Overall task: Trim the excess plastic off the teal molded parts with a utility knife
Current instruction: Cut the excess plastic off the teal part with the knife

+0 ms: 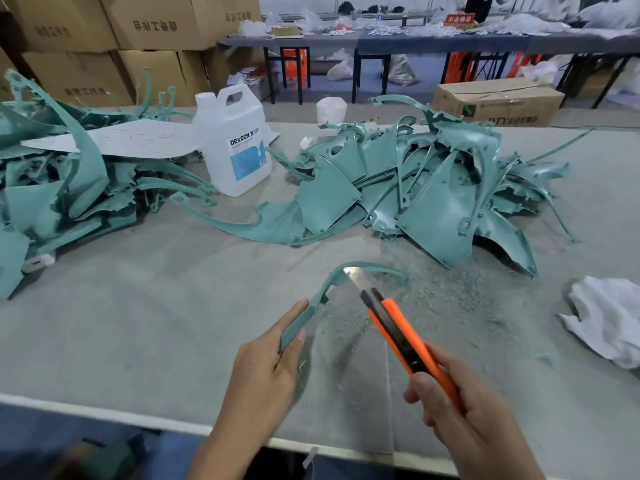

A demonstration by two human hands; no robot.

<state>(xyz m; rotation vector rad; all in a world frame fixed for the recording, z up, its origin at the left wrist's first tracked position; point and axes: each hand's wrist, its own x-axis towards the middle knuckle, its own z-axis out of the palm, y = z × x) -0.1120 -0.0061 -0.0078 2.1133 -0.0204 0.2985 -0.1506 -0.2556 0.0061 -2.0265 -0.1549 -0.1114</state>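
Trimming underway. Left hand (266, 362) pinches the lower end of a curved teal part (323, 292), raised over the bench (138, 323). Right hand (460, 407) grips the knife (408, 337), blade on the part's bend just ahead. Next: a controlled stroke along the edge, away from left fingers.

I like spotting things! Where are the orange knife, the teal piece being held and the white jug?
orange knife (403, 336): head view, middle of its handle.
teal piece (313, 301): head view, its straight lower arm.
white jug (242, 157): head view, its front label.
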